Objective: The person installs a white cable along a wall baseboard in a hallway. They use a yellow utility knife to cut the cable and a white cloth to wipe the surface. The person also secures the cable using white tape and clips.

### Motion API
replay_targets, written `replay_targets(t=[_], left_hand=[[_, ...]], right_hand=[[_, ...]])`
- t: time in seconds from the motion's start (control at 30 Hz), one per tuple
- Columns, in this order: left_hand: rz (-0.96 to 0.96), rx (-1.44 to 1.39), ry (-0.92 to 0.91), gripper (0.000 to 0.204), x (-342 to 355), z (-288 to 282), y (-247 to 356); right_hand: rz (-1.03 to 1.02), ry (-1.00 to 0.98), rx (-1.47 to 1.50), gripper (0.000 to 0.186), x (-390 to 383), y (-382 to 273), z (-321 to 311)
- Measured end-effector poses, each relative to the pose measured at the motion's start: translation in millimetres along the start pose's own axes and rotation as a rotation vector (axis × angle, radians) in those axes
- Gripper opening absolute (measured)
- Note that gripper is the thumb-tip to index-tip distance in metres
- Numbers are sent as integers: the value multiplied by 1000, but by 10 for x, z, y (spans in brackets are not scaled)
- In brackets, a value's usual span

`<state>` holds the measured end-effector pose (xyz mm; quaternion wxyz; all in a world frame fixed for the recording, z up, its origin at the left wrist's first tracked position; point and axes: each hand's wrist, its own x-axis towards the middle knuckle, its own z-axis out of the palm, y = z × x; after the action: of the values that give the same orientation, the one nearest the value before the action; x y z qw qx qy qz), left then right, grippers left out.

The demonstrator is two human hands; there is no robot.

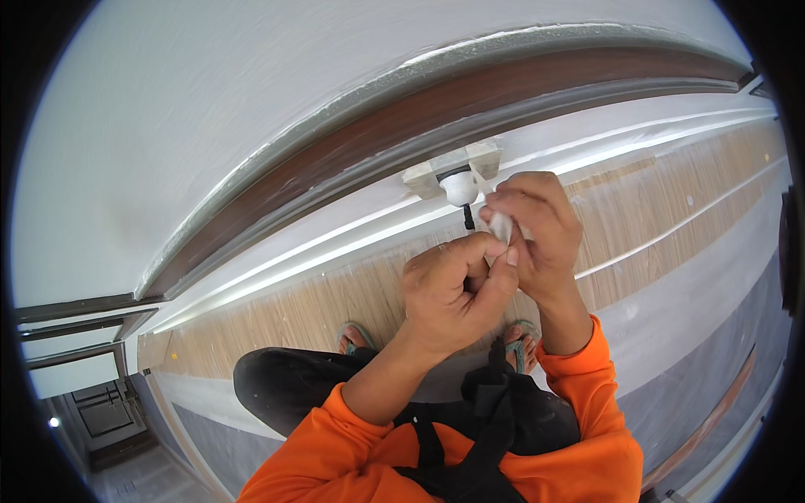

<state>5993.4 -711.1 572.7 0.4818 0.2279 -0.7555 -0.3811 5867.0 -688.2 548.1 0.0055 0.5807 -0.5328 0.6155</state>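
My right hand [541, 230] is closed on a small whitish piece [501, 226], its fingers curled round it. My left hand [465, 289] has thumb and forefinger pinched together at the lower end of the same piece. What the piece is cannot be made out. A thin pale strip [481, 179] runs up from the right fingers toward a rounded white lump [459, 189] with a dark upper edge and a short black stem [469, 218]. Behind the lump, a pale, stained flat block [419, 178] sits against the ledge.
A brown frame strip [352, 126] with grey edges curves along the pale wall [193, 126]. Below lies a wood-grain surface [285, 306] with white smears. My sandalled feet [355, 338] show beneath my hands. A doorway [105, 411] stands at the far lower left.
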Motion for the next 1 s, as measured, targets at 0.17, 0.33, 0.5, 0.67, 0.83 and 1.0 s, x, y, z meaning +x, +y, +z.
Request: replay_targets(t=[0.17, 0.33, 0.5, 0.67, 0.83, 1.0], left_hand=[[-78, -173, 1, 23, -44, 91, 31], [-352, -229, -70, 26, -151, 81, -15], [-1070, -923, 87, 34, 60, 229, 337], [-1044, -896, 69, 38, 33, 99, 283], [-1053, -925, 354, 31, 72, -38, 189], [-820, -1073, 262, 37, 93, -327, 44]], right_hand=[[355, 316, 615, 16, -30, 98, -41], [532, 274, 989, 23, -161, 202, -279], [57, -108, 284, 25, -99, -10, -462], [55, -357, -134, 23, -62, -281, -290], [103, -327, 315, 16, 64, -197, -364], [230, 44, 153, 15, 133, 65, -202]])
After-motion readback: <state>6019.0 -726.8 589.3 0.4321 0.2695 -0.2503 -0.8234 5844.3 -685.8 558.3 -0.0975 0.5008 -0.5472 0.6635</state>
